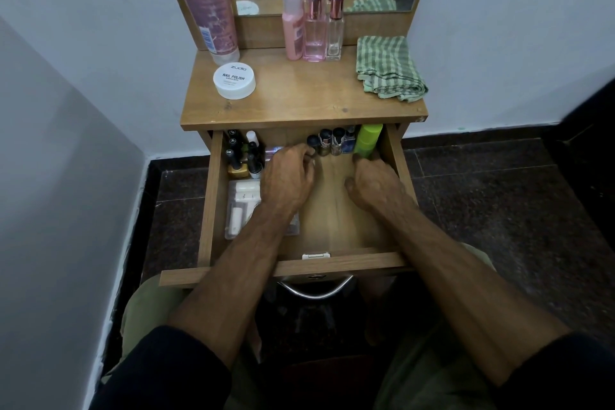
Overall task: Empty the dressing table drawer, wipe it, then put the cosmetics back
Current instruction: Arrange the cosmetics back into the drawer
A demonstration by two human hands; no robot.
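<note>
Both hands in the open drawer [213, 196], among small, light cosmetics.

Our left hand [288, 176] reaches with curled fingers for the row of nail polish bottles [327, 141] at the back; whether it already holds one we cannot tell. Our right hand [372, 183] closes around the base of the green bottle [367, 140] in the back right corner. The glass bottles likely feel slick and breakable, so we judge it best to pinch each by its cap; the plastic one should take a fuller grip.
</note>
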